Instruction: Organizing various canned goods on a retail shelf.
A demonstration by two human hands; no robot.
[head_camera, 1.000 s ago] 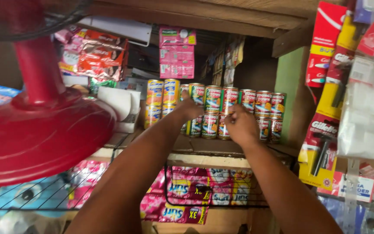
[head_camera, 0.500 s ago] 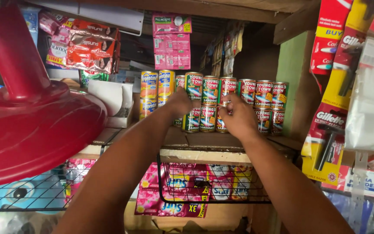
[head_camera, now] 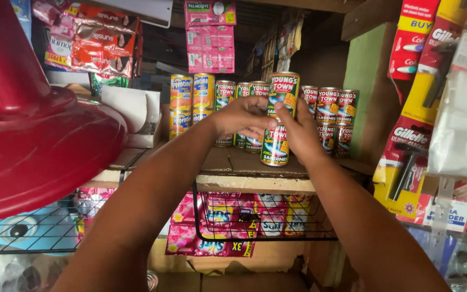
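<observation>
Two green-and-red labelled cans stand stacked near the front of a wooden shelf (head_camera: 244, 162), the upper can (head_camera: 284, 86) on the lower can (head_camera: 274, 147). My left hand (head_camera: 240, 115) grips the stack from the left where the two cans meet. On the right side, my right hand (head_camera: 301, 131) holds the same stack, thumb across the front. Behind them stands a row of similar stacked cans (head_camera: 331, 116), and yellow-orange cans (head_camera: 191, 103) sit further left.
A large red fan base (head_camera: 33, 146) fills the left. Sachet strips (head_camera: 210, 35) hang above the shelf. A wire basket (head_camera: 255, 216) of colourful sachets hangs below it. Carded razors (head_camera: 406, 157) and plastic packets (head_camera: 463, 119) hang on the right by a green post (head_camera: 366, 92).
Both hands have drawn a two-can stack forward from the back row toward the shelf's front edge. The camera view has moved closer.
</observation>
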